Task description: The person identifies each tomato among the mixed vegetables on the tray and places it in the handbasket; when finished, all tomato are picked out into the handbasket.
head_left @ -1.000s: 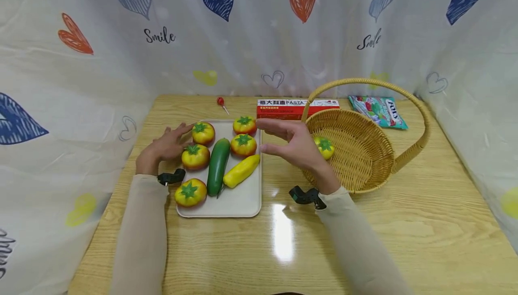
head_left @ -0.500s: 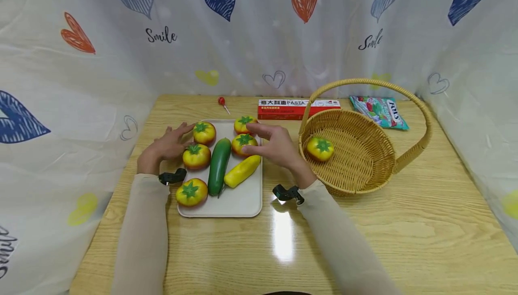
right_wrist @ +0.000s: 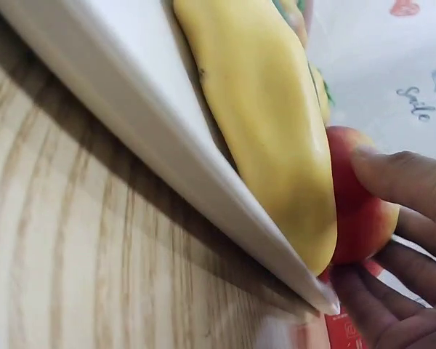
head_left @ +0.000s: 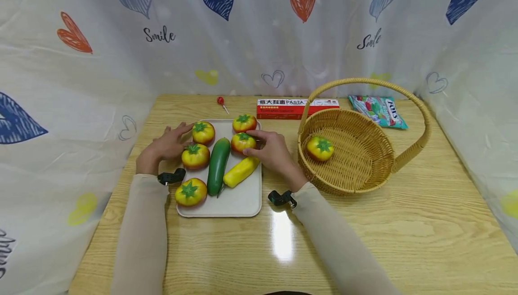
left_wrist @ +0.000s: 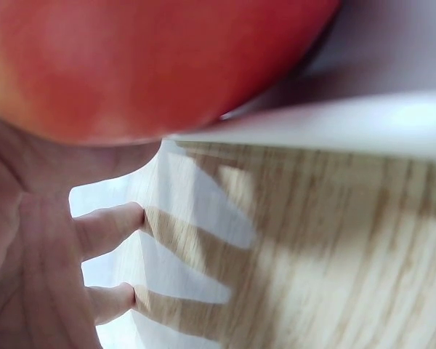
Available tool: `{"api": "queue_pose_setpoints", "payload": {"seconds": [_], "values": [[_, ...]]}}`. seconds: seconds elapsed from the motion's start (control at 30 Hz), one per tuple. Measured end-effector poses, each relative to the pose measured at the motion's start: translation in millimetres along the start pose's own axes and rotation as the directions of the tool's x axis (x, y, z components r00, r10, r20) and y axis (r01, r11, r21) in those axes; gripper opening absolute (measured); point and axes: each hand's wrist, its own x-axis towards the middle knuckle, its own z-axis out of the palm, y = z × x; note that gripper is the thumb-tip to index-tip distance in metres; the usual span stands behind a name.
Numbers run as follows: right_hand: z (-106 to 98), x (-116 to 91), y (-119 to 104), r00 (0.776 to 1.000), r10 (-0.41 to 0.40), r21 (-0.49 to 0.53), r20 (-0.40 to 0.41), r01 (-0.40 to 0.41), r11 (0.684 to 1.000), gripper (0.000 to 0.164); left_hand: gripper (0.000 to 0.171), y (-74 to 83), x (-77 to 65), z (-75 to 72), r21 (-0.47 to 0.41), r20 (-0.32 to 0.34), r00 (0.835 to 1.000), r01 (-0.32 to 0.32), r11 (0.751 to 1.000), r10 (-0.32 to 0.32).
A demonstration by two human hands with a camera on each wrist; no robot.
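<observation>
In the head view a white tray (head_left: 238, 206) holds several yellow-red toy tomatoes with green leaf tops, a green cucumber (head_left: 217, 167) and a long yellow vegetable (head_left: 240, 172). My right hand (head_left: 276, 152) reaches over the tray's right edge and grips the nearer right-hand tomato (head_left: 238, 145) between thumb and fingers; the right wrist view shows that tomato's red side (right_wrist: 352, 211) behind the yellow vegetable. My left hand (head_left: 170, 144) rests at the tray's left edge, fingers spread, beside the upper-left tomato (head_left: 203, 133). Fingertips (left_wrist: 120, 225) reach the table in the left wrist view.
Right of the tray stands a wicker basket (head_left: 356, 169) with a tall arched handle and one tomato (head_left: 320, 149) inside. Behind lie a lollipop (head_left: 221, 101), a red pasta box (head_left: 279, 110) and a teal snack bag (head_left: 380, 113). A curtain (head_left: 251, 38) closes off the back.
My right hand has moved left from beside the basket to the tray and closed round the nearer right-hand tomato. My left hand has stayed in place.
</observation>
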Motion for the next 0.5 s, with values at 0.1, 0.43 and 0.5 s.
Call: {"api": "queue_pose_setpoints", "payload": {"seconds": [0.1,0.43,0.5], "values": [[-1.1,-2.1,-3.1,1.000,-0.015,0.038,-0.005,0.016,0.999,0.055,0.073,0.1,-0.9,-0.6,0.002,0.001,1.000,-0.001,1.000,0.001],[-43.6,-36.9,-33.1,0.989,-0.149,0.180,0.002,0.146,0.973,0.053,0.071,2.5,-4.1,-0.7,-0.001,0.008,1.000,-0.005,1.000,0.005],[-58.9,-49.4,-34.6,0.983,-0.182,0.212,0.002,0.178,0.961,0.052,0.071,3.2,-5.1,-0.5,-0.001,0.006,1.000,-0.006,1.000,0.006]]}}
